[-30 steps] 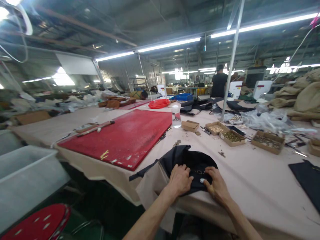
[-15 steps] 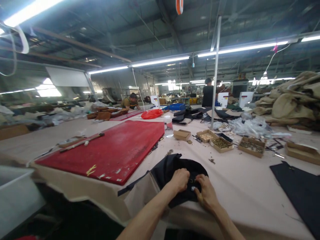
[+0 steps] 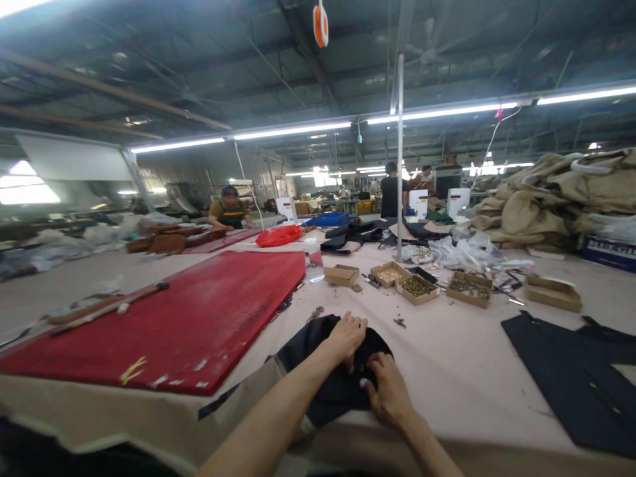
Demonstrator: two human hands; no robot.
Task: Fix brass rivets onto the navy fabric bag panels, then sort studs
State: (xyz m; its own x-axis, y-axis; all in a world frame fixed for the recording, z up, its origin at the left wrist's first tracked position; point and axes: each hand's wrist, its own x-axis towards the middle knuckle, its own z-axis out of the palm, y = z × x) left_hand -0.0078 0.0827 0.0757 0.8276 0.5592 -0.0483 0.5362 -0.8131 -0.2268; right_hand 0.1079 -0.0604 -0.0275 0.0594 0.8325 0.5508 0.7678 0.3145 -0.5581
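Left hand (image 3: 346,336) now sits farther out over the cloth (image 3: 340,385) than in the previous frame, up at its far edge; earlier it lay closer to level with the right hand (image 3: 390,392). View also turned rightward, so more of the black panel (image 3: 566,377) shows. Cloth lies bunched at the near edge of the table (image 3: 457,377), black uppermost, a beige part (image 3: 243,397) trailing toward the person; position presumably lets the table bear it while both hands reach it. Right hand at the cloth's right side: fingers curled, thumb apart and pointing left, white patch at its tip. Probably steadying the piece; pinch or mere pressing, cannot tell. Left palm down, fingers bent over the far edge; grip likewise undetermined, contact hidden. One hand far, one near: likely keeps the fold spread between them. Left forearm (image 3: 278,397) runs long and diagonal from lower left, covering part of the cloth; right forearm (image 3: 430,440) rises from bottom right, shorter in view, hand angled inward. Boxes (image 3: 426,299) of small parts stand beyond the cloth, presumably to stop the contents scattering. Red board (image 3: 199,324) lies just left, its surface mostly bare.
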